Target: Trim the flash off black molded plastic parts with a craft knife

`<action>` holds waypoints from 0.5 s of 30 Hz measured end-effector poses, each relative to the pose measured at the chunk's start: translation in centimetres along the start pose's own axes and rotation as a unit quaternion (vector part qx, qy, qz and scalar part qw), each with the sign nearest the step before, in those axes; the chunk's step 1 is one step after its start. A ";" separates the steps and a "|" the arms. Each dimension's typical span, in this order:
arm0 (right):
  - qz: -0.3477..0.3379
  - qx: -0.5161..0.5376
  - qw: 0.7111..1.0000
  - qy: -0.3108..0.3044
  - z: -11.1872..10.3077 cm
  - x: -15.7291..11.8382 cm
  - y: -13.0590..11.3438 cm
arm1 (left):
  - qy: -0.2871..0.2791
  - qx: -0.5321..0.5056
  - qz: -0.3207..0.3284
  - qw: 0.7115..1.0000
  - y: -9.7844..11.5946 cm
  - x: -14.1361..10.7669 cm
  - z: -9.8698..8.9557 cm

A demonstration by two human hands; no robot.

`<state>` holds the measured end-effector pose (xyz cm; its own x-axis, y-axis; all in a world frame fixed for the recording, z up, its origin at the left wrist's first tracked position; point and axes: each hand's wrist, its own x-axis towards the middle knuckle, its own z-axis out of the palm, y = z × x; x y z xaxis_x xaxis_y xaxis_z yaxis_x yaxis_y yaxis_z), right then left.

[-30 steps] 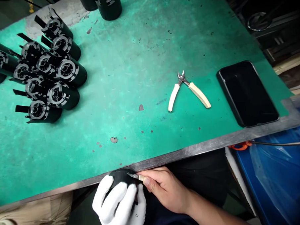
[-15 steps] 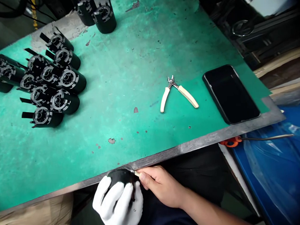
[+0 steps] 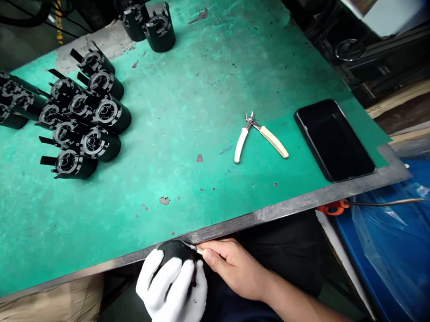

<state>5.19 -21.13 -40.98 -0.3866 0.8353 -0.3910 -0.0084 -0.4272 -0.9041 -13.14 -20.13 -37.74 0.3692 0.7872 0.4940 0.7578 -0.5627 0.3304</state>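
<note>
Gloved left hand (image 3: 172, 288) grip wrapped round black part (image 3: 173, 252), below near edge of counter (image 3: 197, 86). Bare right hand (image 3: 234, 269) pinches small blade (image 3: 190, 247) against it. Worn green mat, scuffed; pliers (image 3: 258, 135), phone (image 3: 334, 139), black cylinders (image 3: 85, 119) on top.

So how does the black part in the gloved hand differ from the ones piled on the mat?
The held black part is gripped by the left hand below the table edge; the piled parts lie loose on the green mat. A small blade in the right hand touches only the held one. Both are black plastic.
</note>
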 end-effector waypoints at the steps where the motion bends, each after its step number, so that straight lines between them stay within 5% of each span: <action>1: -0.005 0.000 1.000 -0.006 -0.2 0.1 0.0 | -0.003 -0.002 -0.002 1.000 0.0 0.1 -0.1; 9: 0.035 -0.083 0.995 0.042 0.5 0.0 -0.9 | 0.008 0.002 0.002 1.000 0.4 -0.3 0.4; 15: 0.067 0.005 0.997 0.036 0.7 -0.8 -0.2 | 0.014 -0.010 -0.052 0.998 -1.7 1.2 -1.9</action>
<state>4.83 -21.93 -40.33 -0.3183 0.7929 -0.5197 0.0292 -0.5397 -0.8413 -15.00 -18.72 -36.23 0.2734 0.8345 0.4784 0.7800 -0.4834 0.3974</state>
